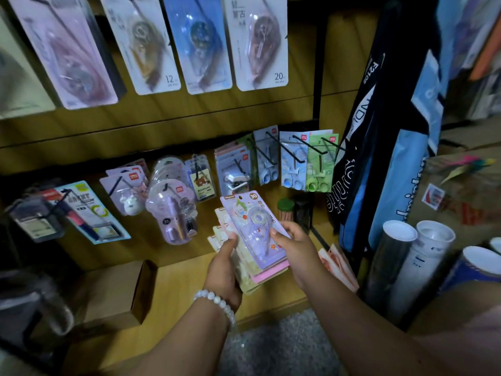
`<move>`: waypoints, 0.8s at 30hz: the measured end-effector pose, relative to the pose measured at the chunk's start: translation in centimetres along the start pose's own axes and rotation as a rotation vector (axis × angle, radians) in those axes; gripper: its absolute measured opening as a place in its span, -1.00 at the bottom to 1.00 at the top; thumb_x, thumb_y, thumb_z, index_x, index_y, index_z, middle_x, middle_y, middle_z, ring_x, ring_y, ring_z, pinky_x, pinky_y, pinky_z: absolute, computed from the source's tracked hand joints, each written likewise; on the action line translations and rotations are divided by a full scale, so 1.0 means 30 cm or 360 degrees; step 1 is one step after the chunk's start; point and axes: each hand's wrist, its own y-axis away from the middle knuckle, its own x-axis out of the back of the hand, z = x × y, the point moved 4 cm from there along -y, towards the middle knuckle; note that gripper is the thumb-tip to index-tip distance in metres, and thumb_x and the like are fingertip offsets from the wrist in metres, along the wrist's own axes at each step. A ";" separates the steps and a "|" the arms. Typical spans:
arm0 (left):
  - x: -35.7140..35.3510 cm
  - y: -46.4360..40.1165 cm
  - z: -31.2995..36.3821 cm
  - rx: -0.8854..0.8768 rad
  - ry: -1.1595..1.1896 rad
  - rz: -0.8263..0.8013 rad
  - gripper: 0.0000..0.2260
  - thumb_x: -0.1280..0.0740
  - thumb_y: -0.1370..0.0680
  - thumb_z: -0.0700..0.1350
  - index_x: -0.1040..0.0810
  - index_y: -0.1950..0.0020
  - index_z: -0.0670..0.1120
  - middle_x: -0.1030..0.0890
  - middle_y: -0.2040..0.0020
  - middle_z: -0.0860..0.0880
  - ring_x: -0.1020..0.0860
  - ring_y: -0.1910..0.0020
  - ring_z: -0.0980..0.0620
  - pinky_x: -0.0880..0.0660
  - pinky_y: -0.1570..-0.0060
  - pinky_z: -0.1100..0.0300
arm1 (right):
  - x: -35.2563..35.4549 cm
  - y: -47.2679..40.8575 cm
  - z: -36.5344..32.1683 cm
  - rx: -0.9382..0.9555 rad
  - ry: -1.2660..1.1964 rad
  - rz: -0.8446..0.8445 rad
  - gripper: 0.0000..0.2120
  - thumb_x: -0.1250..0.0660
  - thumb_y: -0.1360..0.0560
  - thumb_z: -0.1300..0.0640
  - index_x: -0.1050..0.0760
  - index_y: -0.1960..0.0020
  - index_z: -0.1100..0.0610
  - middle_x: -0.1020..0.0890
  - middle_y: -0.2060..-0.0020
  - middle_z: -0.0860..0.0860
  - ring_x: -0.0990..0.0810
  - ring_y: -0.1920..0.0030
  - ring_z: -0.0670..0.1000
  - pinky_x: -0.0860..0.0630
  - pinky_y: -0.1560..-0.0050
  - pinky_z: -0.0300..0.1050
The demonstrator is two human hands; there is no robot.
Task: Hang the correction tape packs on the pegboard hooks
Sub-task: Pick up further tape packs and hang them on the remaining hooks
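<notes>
Head cam: both hands are low in front of the display wall, holding a fanned stack of correction tape packs [252, 253] between them. Left hand [225, 270] is curled under the stack w/ its thumb pressed on the left edge — there's a white bead bracelet [217, 302] on that wrist. Right hand [294, 245] pinches the right edge of the top pack [254, 226], a purple one w/ a clear blister, fingers closed on the card.

Just above the hands, other stationery packs hang on black hooks [273, 147] — scissors packs [295, 164] up and to the right of the right hand. Left of the left hand sits a cardboard box [116, 291] on the wooden shelf [179, 289]. Right of the right hand, rolled tubes [423, 253] stand on end. Bigger tape packs [195, 42] hang well above both hands.
</notes>
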 end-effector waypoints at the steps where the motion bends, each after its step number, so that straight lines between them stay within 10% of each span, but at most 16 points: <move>1: 0.000 0.004 0.006 0.0000 0.0004 0.0012 -0.62 -0.22 -0.61 0.07 -0.56 -0.29 -0.13 -0.67 -0.14 -0.19 -0.61 -0.16 -0.23 -0.48 -0.25 -0.16 | 0.000 0.003 -0.009 0.0025 -0.0023 0.0021 -0.95 -0.32 -0.55 0.19 -0.49 0.05 0.07 -0.56 0.23 -0.06 -0.52 0.23 -0.07 -0.43 0.21 -0.26; 24: -0.070 0.080 0.116 -0.0103 0.0083 -0.0092 -0.71 -0.21 -0.61 0.01 -0.57 -0.23 -0.10 -0.71 -0.04 -0.19 -0.69 0.08 -0.18 -0.64 0.17 -0.02 | -0.063 0.057 -0.153 0.0164 -0.0160 0.0430 -0.83 -0.27 -0.58 0.09 -0.43 0.16 0.13 -0.47 0.30 0.03 -0.43 0.25 0.03 -0.38 0.20 -0.13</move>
